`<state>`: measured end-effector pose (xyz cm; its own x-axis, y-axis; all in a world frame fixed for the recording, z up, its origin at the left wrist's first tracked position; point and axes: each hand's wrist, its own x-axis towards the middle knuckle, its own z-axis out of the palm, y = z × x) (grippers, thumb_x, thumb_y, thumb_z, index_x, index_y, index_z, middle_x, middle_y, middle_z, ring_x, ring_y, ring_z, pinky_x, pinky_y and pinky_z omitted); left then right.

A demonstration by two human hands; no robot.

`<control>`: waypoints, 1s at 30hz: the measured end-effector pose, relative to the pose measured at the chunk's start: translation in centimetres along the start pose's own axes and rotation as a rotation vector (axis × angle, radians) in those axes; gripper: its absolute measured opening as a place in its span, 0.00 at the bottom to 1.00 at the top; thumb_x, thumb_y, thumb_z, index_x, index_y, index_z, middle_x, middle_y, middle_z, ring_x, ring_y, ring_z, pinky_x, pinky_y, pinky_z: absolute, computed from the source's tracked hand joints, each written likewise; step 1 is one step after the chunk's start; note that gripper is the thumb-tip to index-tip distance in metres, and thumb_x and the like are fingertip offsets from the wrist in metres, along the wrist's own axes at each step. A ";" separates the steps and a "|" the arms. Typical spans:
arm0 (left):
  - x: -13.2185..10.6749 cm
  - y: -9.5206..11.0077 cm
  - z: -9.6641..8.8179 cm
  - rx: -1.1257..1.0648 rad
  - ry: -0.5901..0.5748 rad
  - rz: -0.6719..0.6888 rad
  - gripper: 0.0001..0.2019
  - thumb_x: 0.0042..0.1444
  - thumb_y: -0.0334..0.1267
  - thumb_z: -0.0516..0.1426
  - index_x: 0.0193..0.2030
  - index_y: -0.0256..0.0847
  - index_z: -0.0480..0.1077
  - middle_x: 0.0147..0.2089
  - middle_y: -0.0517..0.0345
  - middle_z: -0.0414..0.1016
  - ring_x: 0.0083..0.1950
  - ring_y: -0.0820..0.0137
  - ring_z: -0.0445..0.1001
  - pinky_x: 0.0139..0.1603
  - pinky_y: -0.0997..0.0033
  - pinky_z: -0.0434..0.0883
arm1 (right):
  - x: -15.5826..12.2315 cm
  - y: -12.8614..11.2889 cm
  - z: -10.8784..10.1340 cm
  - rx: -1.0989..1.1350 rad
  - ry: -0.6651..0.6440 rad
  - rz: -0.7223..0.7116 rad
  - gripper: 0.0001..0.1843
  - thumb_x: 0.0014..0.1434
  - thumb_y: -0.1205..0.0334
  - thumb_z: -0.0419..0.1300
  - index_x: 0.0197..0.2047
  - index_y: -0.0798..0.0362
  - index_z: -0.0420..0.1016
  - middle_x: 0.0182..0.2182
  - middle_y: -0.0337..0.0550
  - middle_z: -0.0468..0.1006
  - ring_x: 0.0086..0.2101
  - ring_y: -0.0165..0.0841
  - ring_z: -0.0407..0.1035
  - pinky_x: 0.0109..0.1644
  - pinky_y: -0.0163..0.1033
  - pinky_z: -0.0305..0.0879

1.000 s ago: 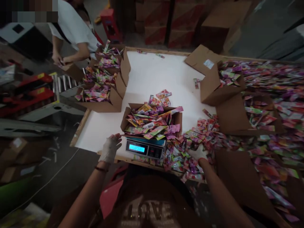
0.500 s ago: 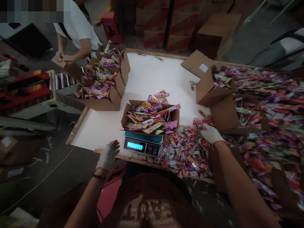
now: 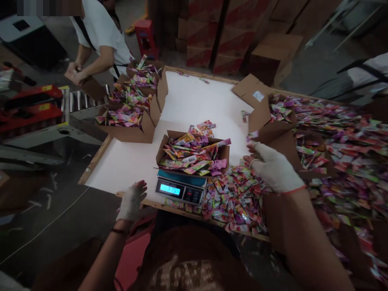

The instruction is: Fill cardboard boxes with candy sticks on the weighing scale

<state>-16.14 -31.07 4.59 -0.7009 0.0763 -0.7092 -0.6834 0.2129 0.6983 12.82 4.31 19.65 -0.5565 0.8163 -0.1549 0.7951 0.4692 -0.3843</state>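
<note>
A brown cardboard box (image 3: 224,152) heaped with bright sachets stands on a digital scale (image 3: 179,188) with a lit blue display at the table's near edge. My gloved left hand (image 3: 131,201) rests at the table edge just left of the scale, fingers loosely apart, holding nothing. My gloved right hand (image 3: 273,166) hangs in the air to the right of the box, above a loose pile of sachets (image 3: 233,196). Its fingers pinch what looks like a pink sachet (image 3: 252,136) at their tips.
Two filled boxes (image 3: 127,121) stand at the table's left. An open box (image 3: 266,117) and a huge spread of sachets (image 3: 339,137) cover the right. A person in a white shirt (image 3: 100,32) handles a box at the far left. Stacked cartons (image 3: 230,36) stand behind.
My right hand has left the sachet pile, gone up and toward the box on the scale. My left hand has slid back from the scale toward the table edge.
</note>
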 end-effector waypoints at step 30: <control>3.3 2.6 4.2 -0.081 -0.053 0.009 0.10 0.59 0.44 0.59 0.39 0.42 0.78 0.48 0.46 0.82 0.47 0.60 0.79 0.50 0.61 0.74 | 2.8 -2.5 2.0 0.704 0.393 0.361 0.17 0.45 0.43 0.63 0.32 0.47 0.71 0.23 0.38 0.74 0.21 0.33 0.66 0.26 0.38 0.64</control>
<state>-19.34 -26.14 3.65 -0.6965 0.1298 -0.7057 -0.6932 0.1325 0.7085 8.79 4.72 18.40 -0.0740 0.9922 -0.1005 0.5011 -0.0502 -0.8639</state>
